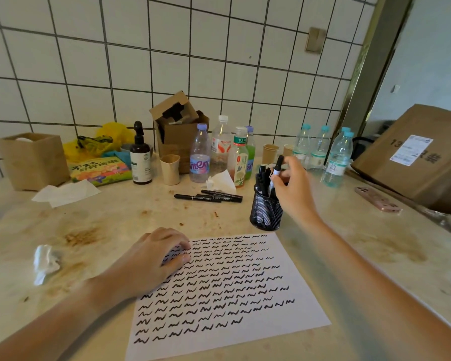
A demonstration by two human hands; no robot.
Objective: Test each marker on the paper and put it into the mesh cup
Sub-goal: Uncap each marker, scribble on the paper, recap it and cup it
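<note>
- A home kitchen or utility corner is suggested by the white tiled wall (167, 61) with dark grout.
- A stained stone-look counter (102, 225) is seen, crowded with drink bottles (220, 149), paper cups (170, 169) and a snack bag (99, 170).
- Cardboard boxes (417, 155) are stacked at the right.

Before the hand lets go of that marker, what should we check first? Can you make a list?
1. Marker held by the right hand: ok, fingers grip it.
2. Marker capped: ok, black cap on top.
3. Marker over the mesh cup: ok, right above its opening.
4. Room in the cup: cannot tell, several markers already stand inside.
5. Paper held still: ok, left hand rests on its corner.
6. More to test: not ok yet, loose markers lie on the table.
</note>
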